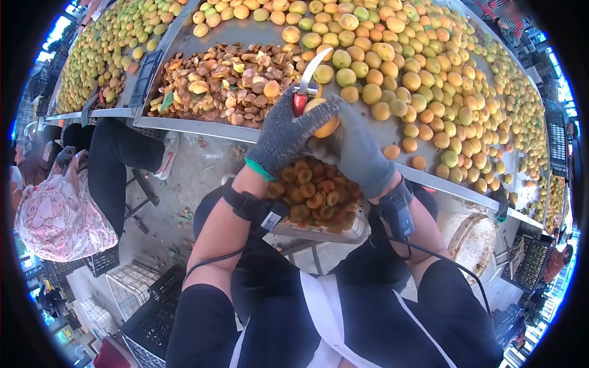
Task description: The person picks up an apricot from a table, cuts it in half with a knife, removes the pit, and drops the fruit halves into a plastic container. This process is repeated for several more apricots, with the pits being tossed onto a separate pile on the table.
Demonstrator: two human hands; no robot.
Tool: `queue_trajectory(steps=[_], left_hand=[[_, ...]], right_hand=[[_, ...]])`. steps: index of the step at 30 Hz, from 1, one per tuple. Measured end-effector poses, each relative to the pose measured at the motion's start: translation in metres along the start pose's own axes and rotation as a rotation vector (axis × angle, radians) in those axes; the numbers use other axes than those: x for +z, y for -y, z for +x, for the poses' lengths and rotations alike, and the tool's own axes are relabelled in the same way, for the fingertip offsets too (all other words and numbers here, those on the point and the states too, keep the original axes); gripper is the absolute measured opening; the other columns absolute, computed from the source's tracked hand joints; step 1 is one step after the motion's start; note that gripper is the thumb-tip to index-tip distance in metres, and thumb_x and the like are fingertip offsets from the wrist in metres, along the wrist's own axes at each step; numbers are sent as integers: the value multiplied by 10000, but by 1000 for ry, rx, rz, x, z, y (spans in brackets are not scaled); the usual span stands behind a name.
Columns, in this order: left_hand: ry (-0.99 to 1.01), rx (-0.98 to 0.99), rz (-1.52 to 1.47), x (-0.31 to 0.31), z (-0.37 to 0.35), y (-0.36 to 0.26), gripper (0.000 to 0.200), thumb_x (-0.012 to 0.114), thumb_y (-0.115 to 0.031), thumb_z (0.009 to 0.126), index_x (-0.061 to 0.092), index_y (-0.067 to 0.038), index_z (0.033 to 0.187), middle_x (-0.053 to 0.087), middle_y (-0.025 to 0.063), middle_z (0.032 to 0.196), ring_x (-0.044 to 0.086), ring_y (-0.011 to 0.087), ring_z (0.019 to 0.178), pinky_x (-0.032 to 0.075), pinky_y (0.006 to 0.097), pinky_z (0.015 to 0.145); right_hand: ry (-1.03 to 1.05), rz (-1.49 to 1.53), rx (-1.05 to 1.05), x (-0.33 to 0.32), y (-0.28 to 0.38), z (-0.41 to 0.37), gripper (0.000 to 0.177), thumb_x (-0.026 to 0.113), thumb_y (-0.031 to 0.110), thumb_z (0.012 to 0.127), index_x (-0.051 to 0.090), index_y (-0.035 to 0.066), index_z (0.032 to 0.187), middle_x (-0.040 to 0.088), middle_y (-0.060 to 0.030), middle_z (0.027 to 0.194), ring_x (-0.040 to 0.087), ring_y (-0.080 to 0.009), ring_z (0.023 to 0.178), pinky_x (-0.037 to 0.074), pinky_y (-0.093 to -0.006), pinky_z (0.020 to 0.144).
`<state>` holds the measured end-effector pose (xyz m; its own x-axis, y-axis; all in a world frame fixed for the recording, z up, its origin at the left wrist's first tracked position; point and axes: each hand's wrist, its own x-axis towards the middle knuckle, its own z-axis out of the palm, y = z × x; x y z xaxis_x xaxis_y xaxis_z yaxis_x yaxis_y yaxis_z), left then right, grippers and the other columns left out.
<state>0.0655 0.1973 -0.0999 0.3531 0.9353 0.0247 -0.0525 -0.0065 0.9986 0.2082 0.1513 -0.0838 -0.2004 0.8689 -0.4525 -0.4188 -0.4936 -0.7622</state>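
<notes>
My left hand, in a dark grey knit glove with a green cuff, is closed at the red handle of a curved knife. Its pale blade points up and to the right. An orange-yellow apricot sits between my two hands, with the left thumb across it. My gloved right hand is closed against the apricot's right side, its fingers partly blurred. Directly below, a pale crate on my lap side holds halved apricots.
The metal table carries many whole apricots and a heap of brown pits. At left sits another person in a pink patterned garment. A white bucket stands right; black crates lie lower left.
</notes>
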Motion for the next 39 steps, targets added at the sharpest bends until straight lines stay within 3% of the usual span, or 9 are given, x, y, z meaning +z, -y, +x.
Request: queue_trajectory(steps=[8,13,16,20,23,25,28,31,39], left_hand=[[-32,53,209,9,-4,-1,418,778,-279,804,601,-27,1087,656,63,931,629,142,844,524,300,762],[-49,34,18,15,-5,-2,335,782,-212,802,632,-17,1029,656,44,917,620,116,827,521,276,756],[-40,-68,-108,16,-7,-7,262,722,-143,857,647,-15,1073,665,25,953,623,105,875,517,265,796],[-105,-195,-237,17,-8,-16,244,721,-162,857,655,-27,1049,655,12,896,615,96,807,515,245,710],[-103,-325,-274,6,-3,-21,247,715,-158,858,648,-22,1053,643,1,847,602,94,758,508,247,676],[-69,-345,-262,-8,0,-16,260,705,-170,865,642,-17,1066,640,3,838,601,100,743,508,248,659],[190,140,272,-25,0,2,295,661,-197,898,600,-8,1116,622,28,796,563,94,553,501,234,532],[38,-375,-228,-16,-7,-39,289,650,-210,909,601,-17,1118,619,39,782,535,84,478,493,239,470],[8,-260,50,-19,-12,-38,362,638,-242,921,551,-39,1208,678,80,935,627,121,615,505,243,528]], right_hand=[[-125,272,-57,3,-24,11,405,455,434,987,568,74,1134,640,-62,943,640,-143,721,538,-216,593],[-176,18,-410,11,-27,5,356,367,186,1019,489,-6,1293,557,-120,1203,590,-182,1069,520,-278,880],[-302,-606,-709,-2,-43,14,366,337,196,1023,496,6,1293,565,-110,1174,587,-160,1046,520,-272,869],[-221,-239,-627,10,-30,5,369,356,207,1027,465,11,1320,568,-86,1132,614,-132,910,536,-257,759],[-141,-688,-706,-8,-26,3,440,527,176,965,394,7,1349,514,-107,1215,562,-184,1098,545,-352,873],[-85,-480,-482,-9,-11,2,418,517,217,969,414,17,1321,525,-111,1206,572,-201,1096,542,-346,849],[-6,-168,-145,-9,8,1,395,502,278,976,443,32,1280,542,-117,1193,587,-225,1093,539,-336,813],[55,357,-82,-11,14,1,438,520,360,957,462,40,1250,590,-105,1036,610,-174,763,470,-243,546],[102,469,-268,-41,15,5,384,488,333,979,467,54,1242,581,-95,1067,578,-170,826,472,-265,609]])
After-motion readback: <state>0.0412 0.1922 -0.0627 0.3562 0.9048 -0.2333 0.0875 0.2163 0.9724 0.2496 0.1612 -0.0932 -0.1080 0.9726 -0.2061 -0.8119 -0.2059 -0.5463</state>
